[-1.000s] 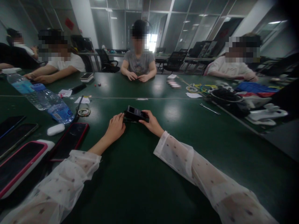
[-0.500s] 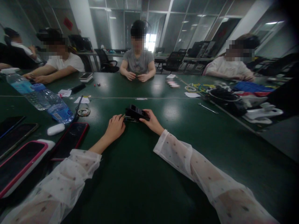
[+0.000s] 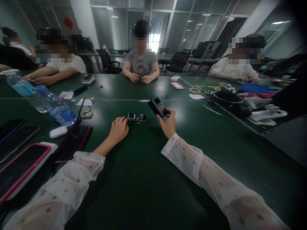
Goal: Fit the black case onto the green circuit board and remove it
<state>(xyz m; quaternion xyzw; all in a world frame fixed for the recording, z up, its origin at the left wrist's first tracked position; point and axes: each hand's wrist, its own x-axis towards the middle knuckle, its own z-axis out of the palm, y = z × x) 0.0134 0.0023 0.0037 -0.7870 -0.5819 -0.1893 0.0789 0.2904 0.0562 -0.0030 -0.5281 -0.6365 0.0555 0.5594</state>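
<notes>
A green circuit board (image 3: 137,118) with a small screen at its left end lies on the dark green table (image 3: 144,179). My left hand (image 3: 119,128) rests on the table with its fingers curled at the board's left end. Raised to the right of the board, my right hand (image 3: 168,122) grips a black front cover (image 3: 158,107) by its lower end, between thumb and fingers. The cover is tilted, showing a window opening near the top and button holes lower down. Cover and board are apart.
Left of me lie several phones (image 3: 73,143), a white earbud case (image 3: 58,132) and two water bottles (image 3: 56,105). To the right are a wrench (image 3: 212,110), cables (image 3: 198,90) and a white plastic tool (image 3: 267,115). Several people (image 3: 141,62) sit around the table.
My right hand has lifted the black cover off the circuit board and moved it up and to the right, uncovering the board. The left hand has stayed at the board's left end.
</notes>
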